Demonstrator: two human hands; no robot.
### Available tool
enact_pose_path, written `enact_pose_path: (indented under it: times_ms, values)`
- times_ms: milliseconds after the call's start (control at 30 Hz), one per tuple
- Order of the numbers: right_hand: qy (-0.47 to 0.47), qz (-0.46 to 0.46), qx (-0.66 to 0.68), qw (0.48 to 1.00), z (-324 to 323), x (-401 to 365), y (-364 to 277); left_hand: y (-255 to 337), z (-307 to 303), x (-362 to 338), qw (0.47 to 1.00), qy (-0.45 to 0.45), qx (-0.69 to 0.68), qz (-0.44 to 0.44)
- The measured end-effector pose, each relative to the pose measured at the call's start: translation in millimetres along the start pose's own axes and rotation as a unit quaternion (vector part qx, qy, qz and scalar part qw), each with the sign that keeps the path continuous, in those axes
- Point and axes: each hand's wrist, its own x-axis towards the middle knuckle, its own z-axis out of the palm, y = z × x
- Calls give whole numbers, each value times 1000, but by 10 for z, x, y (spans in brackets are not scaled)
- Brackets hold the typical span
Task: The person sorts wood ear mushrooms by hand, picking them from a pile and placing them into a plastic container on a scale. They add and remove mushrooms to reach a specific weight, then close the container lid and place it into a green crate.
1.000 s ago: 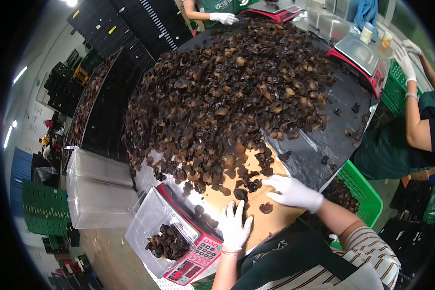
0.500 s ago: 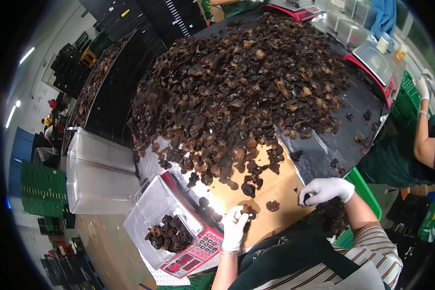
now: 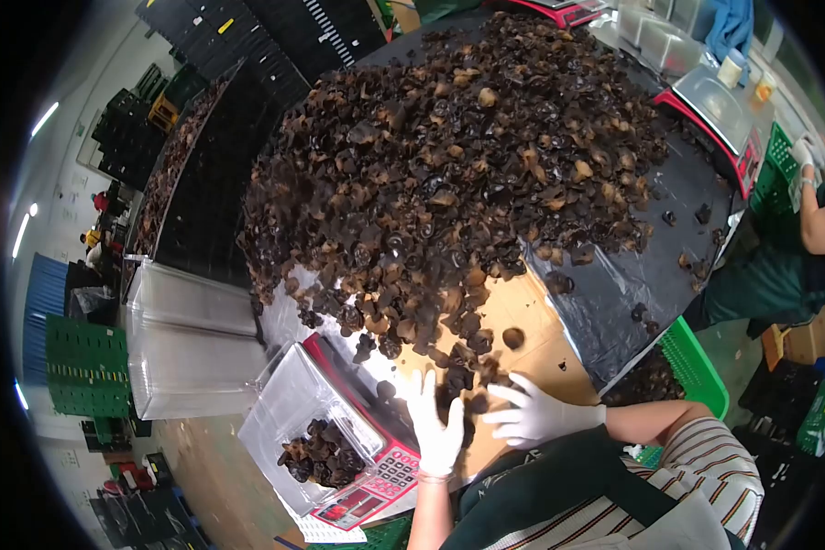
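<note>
A large heap of dark brown wood ear mushrooms [image 3: 449, 156] covers the table, its near edge spilling onto tan board [image 3: 532, 312]. My left hand [image 3: 437, 429], in a white glove, is open with fingers spread beside the heap's near edge. Opposite it, my right hand [image 3: 545, 414], also white-gloved, is open, fingers apart and pointing left. Several loose wood ear pieces [image 3: 460, 378] lie between and just beyond my hands. Left of my left hand, a red digital scale [image 3: 396, 469] bears a clear plastic container [image 3: 280, 403] with a small pile of wood ears [image 3: 321, 454] in it.
Stacked clear plastic containers [image 3: 192, 339] stand left of the scale. A green basket [image 3: 697, 357] holding dark pieces is at my right. Another red scale [image 3: 715, 119] sits at the table's far right. A co-worker's gloved hand [image 3: 802, 151] is near a green crate [image 3: 781, 160].
My right hand has moved left from the board's right side toward my left hand, its curled fingers spreading. My left hand has opened from a pinch. Loose pieces near it have shifted.
</note>
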Motion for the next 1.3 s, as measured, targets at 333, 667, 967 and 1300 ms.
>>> enact_pose_path:
  times_ms: [333,667,967,1300]
  values:
    - [43,213,-107,970,-239,294,661,208,184,-190,986,-69,-114,105]
    - [-42,30,78,996,-415,387,132,-53,99,284,994,-51,89,41]
    - [-67,262,63,961,-1006,-69,250,232,-304,-360,992,-29,-101,-70]
    - [-117,239,29,963,-402,-292,-71,373,-222,-789,994,-80,48,-57]
